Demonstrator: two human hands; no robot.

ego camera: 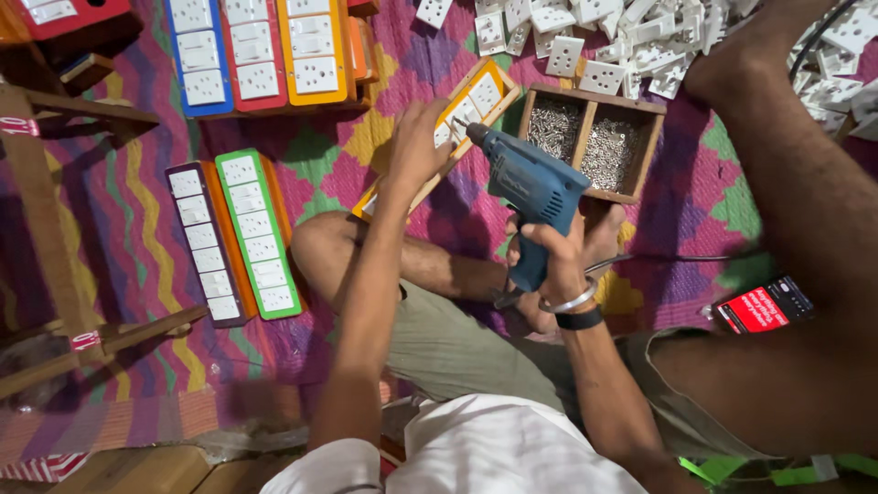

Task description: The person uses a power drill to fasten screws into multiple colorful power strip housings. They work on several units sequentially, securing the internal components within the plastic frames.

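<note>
My right hand (pixel 558 256) grips the handle of a blue electric drill (pixel 530 187). The drill's bit points at an orange-framed switch board (pixel 480 96) that lies slanted on the patterned mat. My left hand (pixel 416 142) presses down on that board, fingers spread over its white switch plates. I sit cross-legged, with my knee under the left forearm. The board's lower end is hidden behind my left hand and arm.
A wooden two-compartment box of screws (pixel 594 137) stands right of the drill. Loose white sockets (pixel 640 41) are piled at the top. Finished boards in blue, red, orange (pixel 315 46) and green (pixel 256 233) frames lie left. A phone (pixel 764 306) with a red screen rests at right.
</note>
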